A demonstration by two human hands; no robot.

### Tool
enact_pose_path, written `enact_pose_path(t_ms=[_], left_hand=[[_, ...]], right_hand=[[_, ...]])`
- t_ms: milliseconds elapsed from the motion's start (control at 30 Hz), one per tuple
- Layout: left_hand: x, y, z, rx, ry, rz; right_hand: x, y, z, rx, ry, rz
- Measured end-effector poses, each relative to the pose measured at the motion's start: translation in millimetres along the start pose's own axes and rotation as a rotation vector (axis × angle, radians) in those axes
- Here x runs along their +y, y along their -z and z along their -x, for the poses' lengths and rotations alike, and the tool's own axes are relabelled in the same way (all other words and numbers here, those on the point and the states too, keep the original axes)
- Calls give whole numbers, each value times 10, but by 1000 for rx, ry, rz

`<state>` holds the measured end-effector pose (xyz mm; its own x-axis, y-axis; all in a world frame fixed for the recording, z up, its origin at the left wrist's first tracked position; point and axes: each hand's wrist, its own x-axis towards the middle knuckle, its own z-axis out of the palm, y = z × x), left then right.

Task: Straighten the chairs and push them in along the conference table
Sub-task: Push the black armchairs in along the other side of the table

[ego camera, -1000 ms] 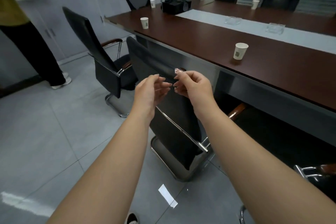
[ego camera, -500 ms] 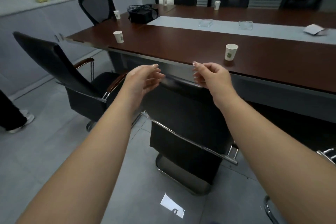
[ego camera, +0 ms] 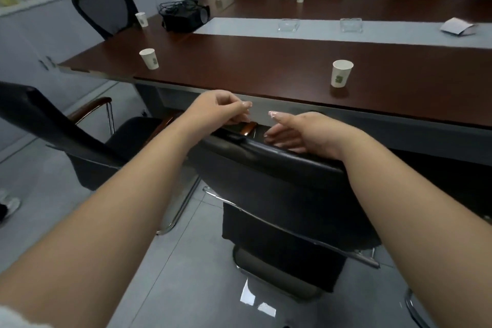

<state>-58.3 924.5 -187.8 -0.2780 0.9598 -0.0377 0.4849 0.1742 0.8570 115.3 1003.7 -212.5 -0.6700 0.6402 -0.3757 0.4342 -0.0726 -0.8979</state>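
I am looking down at the black chair (ego camera: pixel 279 181) right in front of me, its back turned to me and its seat already tucked part way under the long brown bench (ego camera: pixel 266 69). My right hand (ego camera: pixel 306 132) lies over the top edge of the chair back with its fingers loose and spread — it touches the chair but does not squeeze it. My left hand (ego camera: pixel 221 108) floats just above the left end of that top edge, with the fingers curled a little and nothing in them. I think the step in hand is pushing this chair in, and it looks close to done, since the chair back sits near the bench edge. Next I would need both hands flat on the top edge, then a slow, even push so the chair goes in straight and the brown armrest (ego camera: pixel 247 128) does not bump the bench. After that comes the second chair (ego camera: pixel 66 138) on the left — it stands turned at a slant and well out from the bench, so it needs a twist first and then a push. A paper cup (ego camera: pixel 340 73) stands on the bench just past my hands, so a hard bump could tip it.
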Motion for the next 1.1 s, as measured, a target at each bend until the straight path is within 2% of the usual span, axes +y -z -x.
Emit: enact_pose_path(t_ms=[100,200,300,400,600,733,867,1000,1100], left_hand=[[-43,88,-136,-124,28,-93],[-37,114,-203,-304,26,-263],[-34,186,-288,-404,21,-444],[-71,296,-352,-483,24,-624],[-219,424,-272,-587,-119,-729],[-314,345,-211,-486,-222,-731],[-388,321,-162,-409,-298,-757],[-436,262,-38,-327,-322,-743],[-459,231,62,-206,-370,-758]], right_hand=[[45,50,-13,-37,-30,-15],[83,54,53,-70,-70,59],[21,10,153,-61,-69,194],[-72,-88,290,27,-133,421],[-144,-325,505,255,-274,549],[-103,-472,534,346,-315,646],[94,-677,628,615,-410,814],[305,-762,726,802,-301,850],[388,-769,739,826,-226,858]])
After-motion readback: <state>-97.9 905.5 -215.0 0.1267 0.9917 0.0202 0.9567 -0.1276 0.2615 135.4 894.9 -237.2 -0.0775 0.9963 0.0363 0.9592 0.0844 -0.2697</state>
